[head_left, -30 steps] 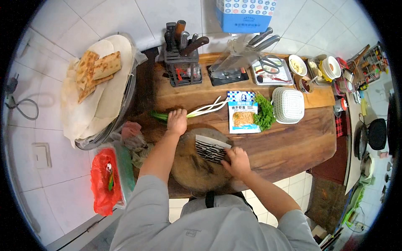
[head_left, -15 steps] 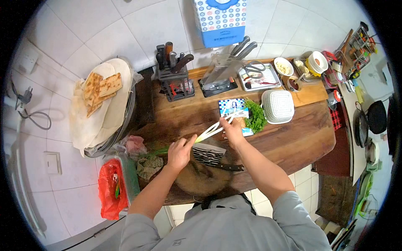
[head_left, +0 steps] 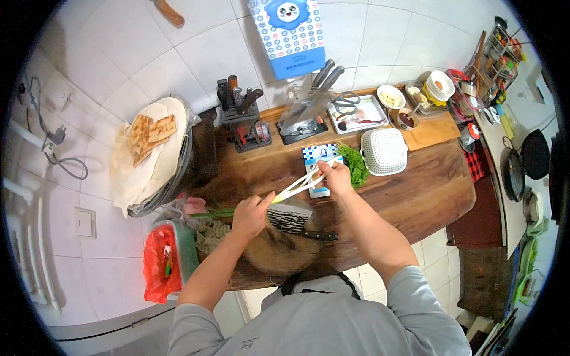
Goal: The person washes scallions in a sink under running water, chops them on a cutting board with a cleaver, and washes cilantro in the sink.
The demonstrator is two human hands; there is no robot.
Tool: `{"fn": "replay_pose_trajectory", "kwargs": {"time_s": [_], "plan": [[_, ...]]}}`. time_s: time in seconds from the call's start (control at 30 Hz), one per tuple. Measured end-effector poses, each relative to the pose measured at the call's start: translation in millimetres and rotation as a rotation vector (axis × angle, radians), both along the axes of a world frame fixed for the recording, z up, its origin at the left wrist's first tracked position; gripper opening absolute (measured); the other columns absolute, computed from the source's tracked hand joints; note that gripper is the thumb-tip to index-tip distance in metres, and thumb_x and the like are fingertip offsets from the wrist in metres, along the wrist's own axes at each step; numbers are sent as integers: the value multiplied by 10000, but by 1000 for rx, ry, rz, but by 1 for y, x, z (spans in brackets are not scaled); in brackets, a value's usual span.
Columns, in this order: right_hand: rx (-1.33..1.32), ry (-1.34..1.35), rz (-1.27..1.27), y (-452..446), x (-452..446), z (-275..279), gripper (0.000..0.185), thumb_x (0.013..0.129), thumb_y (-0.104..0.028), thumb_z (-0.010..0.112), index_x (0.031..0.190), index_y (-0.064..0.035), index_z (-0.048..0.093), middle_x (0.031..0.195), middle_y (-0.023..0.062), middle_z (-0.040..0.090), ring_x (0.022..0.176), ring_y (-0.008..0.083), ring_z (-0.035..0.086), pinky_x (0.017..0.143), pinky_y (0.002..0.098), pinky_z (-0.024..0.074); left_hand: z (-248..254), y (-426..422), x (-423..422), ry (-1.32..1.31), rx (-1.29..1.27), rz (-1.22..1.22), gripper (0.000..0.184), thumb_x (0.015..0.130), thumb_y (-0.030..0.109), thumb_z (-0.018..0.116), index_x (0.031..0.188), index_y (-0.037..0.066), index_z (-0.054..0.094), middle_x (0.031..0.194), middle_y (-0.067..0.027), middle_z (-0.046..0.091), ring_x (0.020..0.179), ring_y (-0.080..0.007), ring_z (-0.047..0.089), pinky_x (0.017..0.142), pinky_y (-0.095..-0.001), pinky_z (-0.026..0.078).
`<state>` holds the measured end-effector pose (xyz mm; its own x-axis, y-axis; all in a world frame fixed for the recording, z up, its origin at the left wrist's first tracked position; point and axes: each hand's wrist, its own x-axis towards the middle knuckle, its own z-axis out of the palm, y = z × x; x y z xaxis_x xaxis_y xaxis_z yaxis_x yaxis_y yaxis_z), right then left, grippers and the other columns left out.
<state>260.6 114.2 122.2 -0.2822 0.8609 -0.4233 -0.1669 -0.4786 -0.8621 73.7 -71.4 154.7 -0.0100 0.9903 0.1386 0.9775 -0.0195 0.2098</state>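
My left hand is closed around the middle of the green onions, whose green leaves stretch left over the board's edge. At their white ends, my right hand grips them with bent fingers. Below the onions a cleaver with a black-patterned blade lies on the round chopping board, its dark handle pointing right. Behind my right hand lies a blue and white packet, partly covered by that hand. Leafy green herbs sit just right of the packet.
An upturned white basket, a tray and small bowls stand along the back right. Knife holders are at the back. Flatbreads lie at the left above a bin with a red bag.
My right hand has let go of the cleaver and taken the onions' white ends. The onions have come nearer, over the board, with my left hand on them. The view has shifted.
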Motion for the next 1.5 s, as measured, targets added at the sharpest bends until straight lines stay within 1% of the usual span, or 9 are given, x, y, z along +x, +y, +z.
{"fn": "replay_pose_trajectory", "kwargs": {"time_s": [0.37, 0.5, 0.6, 0.73, 0.87, 1.07, 1.23, 1.4, 1.5], "plan": [[105, -32, -55, 35, 48, -8, 286, 871, -204, 629, 648, -48, 543, 565, 56, 560, 462, 116, 492, 423, 273, 383, 27, 17, 9, 119, -43, -141, 506, 766, 59, 556, 1253, 194, 532, 796, -63, 511, 735, -263, 541, 645, -380, 426], [63, 32, -419, 42, 72, -13, 300, 891, -226, 600, 651, -53, 546, 553, 41, 552, 445, 116, 484, 415, 277, 376, 27, 28, 17, 129, -44, -204, 482, 782, 67, 545, 1247, 193, 538, 800, -68, 518, 723, -272, 538, 640, -389, 427], [289, -473, -303, 30, 121, -4, 312, 914, -254, 561, 694, -34, 574, 566, 50, 550, 431, 143, 497, 419, 286, 397, 26, 29, 13, 113, -137, -228, 451, 817, 81, 530, 1254, 190, 539, 808, -81, 523, 720, -289, 532, 643, -393, 427], [552, -568, -173, -25, 138, -5, 246, 900, -203, 560, 804, 16, 618, 702, 79, 619, 642, 181, 596, 578, 329, 476, 26, 33, 24, -37, -227, -408, 389, 885, 134, 505, 1272, 180, 525, 803, -105, 532, 732, -309, 539, 672, -415, 437], [930, -728, 468, -112, 129, 66, 519, 814, -256, 639, 1230, 18, 495, 1129, 231, 576, 1019, 356, 576, 900, 424, 453, 38, 45, 71, -44, -225, -641, 337, 867, 169, 553, 1203, 139, 553, 819, -129, 563, 787, -327, 573, 701, -440, 452], [603, -1094, 499, -187, 189, 46, 323, 874, -396, 535, 943, -86, 594, 821, 192, 642, 794, 400, 612, 683, 500, 479, 55, 48, 139, -20, -389, -825, 309, 816, 187, 628, 1112, 107, 591, 999, -125, 608, 955, -328, 571, 825, -436, 444], [392, -1094, 17, -272, 264, 52, 326, 910, -378, 491, 927, -60, 559, 750, 197, 625, 738, 410, 599, 649, 504, 463, 87, 27, 250, -178, 418, -1129, 353, 715, 66, 673, 1053, 42, 574, 916, -111, 589, 917, -319, 555, 836, -413, 423], [249, -1050, -384, -367, 321, 61, 305, 921, -357, 480, 937, -61, 552, 763, 201, 608, 754, 409, 585, 655, 490, 443, 39, -36, 355, -504, -664, -1135, 290, 865, 167, 584, 1113, 21, 549, 938, -69, 634, 781, -216, 613, 721, -326, 475], [244, -833, -545, -442, 351, 58, 331, 918, -362, 490, 908, -37, 556, 804, 200, 602, 799, 390, 579, 685, 463, 435, -6, -90, 413, -1062, -1459, -751, 468, 962, 363, 446, 1318, 70, 366, 1198, -145, 549, 1044, -246, 568, 844, -358, 461]]}}
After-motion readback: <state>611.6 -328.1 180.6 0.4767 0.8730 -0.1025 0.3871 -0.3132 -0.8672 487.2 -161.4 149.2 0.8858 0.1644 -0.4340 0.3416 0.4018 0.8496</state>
